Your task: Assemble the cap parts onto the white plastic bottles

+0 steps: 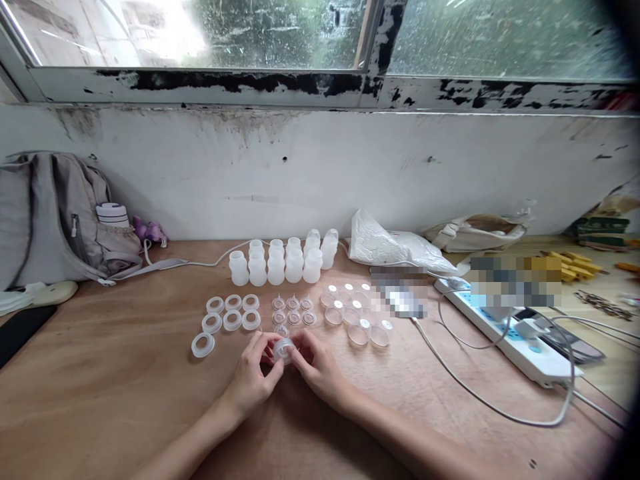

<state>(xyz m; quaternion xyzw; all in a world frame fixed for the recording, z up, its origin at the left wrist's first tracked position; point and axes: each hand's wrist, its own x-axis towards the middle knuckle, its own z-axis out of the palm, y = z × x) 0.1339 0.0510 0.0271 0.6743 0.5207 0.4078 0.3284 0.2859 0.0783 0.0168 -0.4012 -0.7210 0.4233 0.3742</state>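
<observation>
Between my two hands is a translucent bottle collar ring, with something clear at its centre that I cannot make out. My left hand pinches its left side with thumb and fingers. On the right side, the thumb and fingers of my right hand close on the same ring. Just beyond lie several clear silicone teats in rows. Loose collar rings are laid out to the left, and clear round caps to the right. Behind them stand several frosted small bottles, two at the back with domed tops.
A grey backpack leans at the far left near a black flat object. A white plastic bag rests by the wall. On the right are a power strip, looping white cables and yellow pieces.
</observation>
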